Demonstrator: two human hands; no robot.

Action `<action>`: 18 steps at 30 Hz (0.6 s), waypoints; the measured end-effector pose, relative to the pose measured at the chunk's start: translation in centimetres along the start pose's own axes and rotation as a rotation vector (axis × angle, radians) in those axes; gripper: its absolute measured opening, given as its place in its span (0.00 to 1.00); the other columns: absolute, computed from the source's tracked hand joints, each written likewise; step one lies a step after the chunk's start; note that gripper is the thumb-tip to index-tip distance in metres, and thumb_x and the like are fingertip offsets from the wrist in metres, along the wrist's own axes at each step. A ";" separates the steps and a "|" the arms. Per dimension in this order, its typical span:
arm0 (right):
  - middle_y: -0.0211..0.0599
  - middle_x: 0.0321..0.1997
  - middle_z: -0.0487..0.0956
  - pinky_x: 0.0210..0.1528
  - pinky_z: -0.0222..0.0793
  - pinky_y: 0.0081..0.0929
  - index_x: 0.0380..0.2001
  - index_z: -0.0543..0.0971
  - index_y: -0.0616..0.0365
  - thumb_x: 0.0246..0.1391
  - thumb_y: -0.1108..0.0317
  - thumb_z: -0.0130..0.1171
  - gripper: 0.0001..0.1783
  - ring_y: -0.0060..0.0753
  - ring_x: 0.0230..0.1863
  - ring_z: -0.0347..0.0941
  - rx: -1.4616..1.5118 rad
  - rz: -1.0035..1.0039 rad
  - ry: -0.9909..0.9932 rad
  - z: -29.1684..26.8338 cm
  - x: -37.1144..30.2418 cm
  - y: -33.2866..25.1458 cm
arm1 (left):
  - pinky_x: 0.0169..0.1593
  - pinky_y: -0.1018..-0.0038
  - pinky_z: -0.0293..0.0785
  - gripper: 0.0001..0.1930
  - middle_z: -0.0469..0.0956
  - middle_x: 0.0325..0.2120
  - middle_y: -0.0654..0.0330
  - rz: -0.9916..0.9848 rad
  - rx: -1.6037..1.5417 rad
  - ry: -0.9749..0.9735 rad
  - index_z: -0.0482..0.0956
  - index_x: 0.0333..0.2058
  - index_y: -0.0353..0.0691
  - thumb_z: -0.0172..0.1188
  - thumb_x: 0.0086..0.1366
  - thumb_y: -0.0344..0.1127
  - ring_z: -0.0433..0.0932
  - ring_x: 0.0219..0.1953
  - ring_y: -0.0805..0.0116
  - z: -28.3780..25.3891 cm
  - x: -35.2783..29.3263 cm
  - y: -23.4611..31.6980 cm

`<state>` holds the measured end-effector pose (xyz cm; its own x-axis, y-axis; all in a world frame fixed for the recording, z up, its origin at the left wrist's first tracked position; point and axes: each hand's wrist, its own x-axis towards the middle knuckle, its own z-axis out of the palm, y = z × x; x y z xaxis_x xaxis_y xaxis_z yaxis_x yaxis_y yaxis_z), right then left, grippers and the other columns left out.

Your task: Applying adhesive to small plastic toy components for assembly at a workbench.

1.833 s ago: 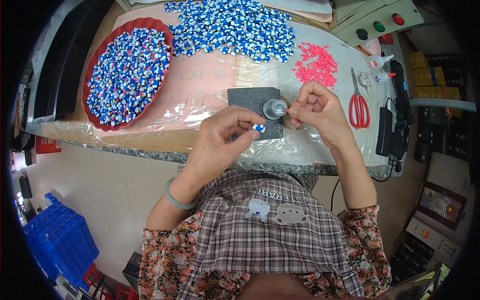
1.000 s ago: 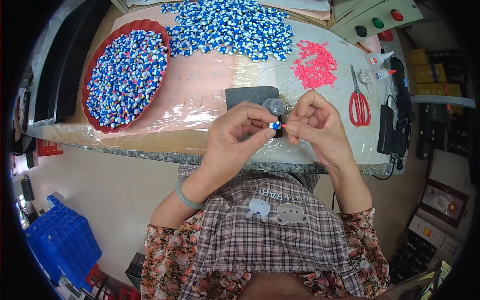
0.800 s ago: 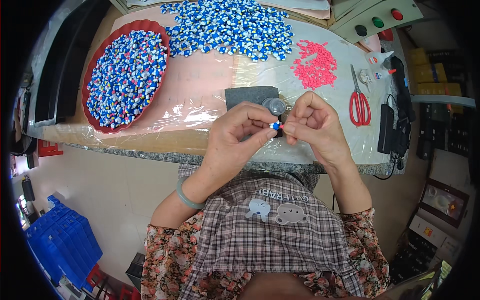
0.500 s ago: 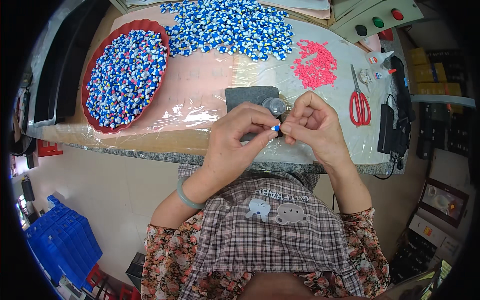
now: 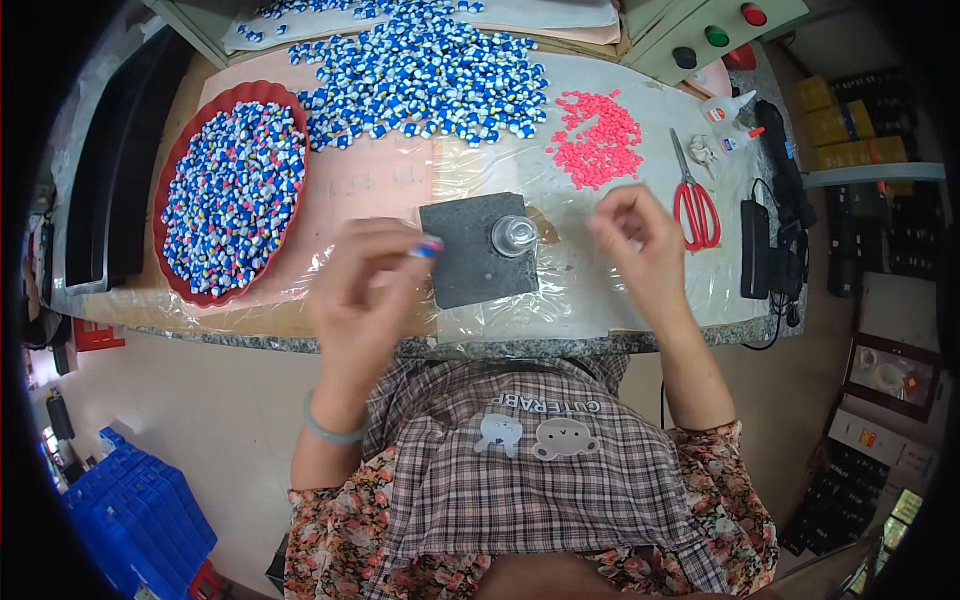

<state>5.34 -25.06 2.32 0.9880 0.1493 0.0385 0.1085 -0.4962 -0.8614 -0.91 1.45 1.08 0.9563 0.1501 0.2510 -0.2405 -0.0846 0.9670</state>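
Observation:
My left hand, blurred by motion, pinches a small blue, white and pink piece between thumb and fingertips. It hovers between the red scalloped tray and a dark grey square mat. Over the table to the right of the mat, my right hand is raised. Its fingers are loosely curled and apart, a little blurred, and I see nothing held in them. On the mat stands a small clear round container. Small pink pieces lie spread beyond my right hand.
The red scalloped tray at left is heaped with small blue and white pieces with pink bits. A large pile of blue and white pieces lies at the back. Red-handled scissors, glue bottles and a black adapter are at right.
My hands have come apart. The left has moved left with the piece, which now shows pink; the right has shifted slightly right. The mat and clear container are uncovered.

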 end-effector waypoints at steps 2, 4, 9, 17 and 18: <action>0.33 0.29 0.77 0.32 0.72 0.23 0.32 0.77 0.62 0.50 0.77 0.61 0.05 0.24 0.29 0.75 -0.156 -0.037 0.096 -1.5 1.5 2.0 | 0.43 0.79 0.75 0.08 0.76 0.37 0.59 0.108 0.168 0.148 0.76 0.38 0.32 0.58 0.60 0.18 0.77 0.39 0.73 -3.3 1.0 0.3; 0.34 0.30 0.77 0.32 0.72 0.24 0.32 0.77 0.63 0.50 0.78 0.60 0.05 0.27 0.29 0.76 -0.254 -0.074 0.115 -1.8 2.3 2.9 | 0.41 0.82 0.73 0.07 0.76 0.39 0.62 0.130 0.429 0.346 0.77 0.40 0.34 0.59 0.63 0.22 0.76 0.38 0.76 -7.5 1.4 0.3; 0.39 0.32 0.77 0.33 0.73 0.30 0.31 0.78 0.61 0.49 0.77 0.61 0.05 0.36 0.30 0.78 -0.345 -0.203 0.081 -1.0 3.2 3.6 | 0.48 0.70 0.74 0.14 0.74 0.47 0.54 0.290 1.085 0.460 0.77 0.48 0.36 0.60 0.62 0.25 0.75 0.47 0.64 -13.1 2.8 0.9; 0.40 0.29 0.76 0.31 0.73 0.29 0.29 0.76 0.63 0.47 0.79 0.59 0.04 0.36 0.28 0.77 -0.390 -0.244 0.019 -1.1 3.9 3.3 | 0.52 0.67 0.69 0.14 0.75 0.44 0.54 0.385 0.824 0.059 0.79 0.42 0.36 0.59 0.55 0.19 0.73 0.49 0.56 -4.1 4.4 -0.5; 0.40 0.28 0.76 0.30 0.72 0.28 0.28 0.75 0.63 0.47 0.80 0.59 0.04 0.35 0.27 0.77 -0.325 -0.217 0.010 -1.2 3.8 3.0 | 0.51 0.67 0.70 0.13 0.75 0.43 0.54 0.405 0.813 0.010 0.79 0.41 0.36 0.59 0.55 0.19 0.74 0.48 0.55 -2.6 5.0 -0.8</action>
<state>9.55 -27.01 0.44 0.9391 0.2730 0.2085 0.3426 -0.6993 -0.6273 3.67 4.82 1.69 0.8214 -0.0341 0.5693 -0.3627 -0.8015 0.4753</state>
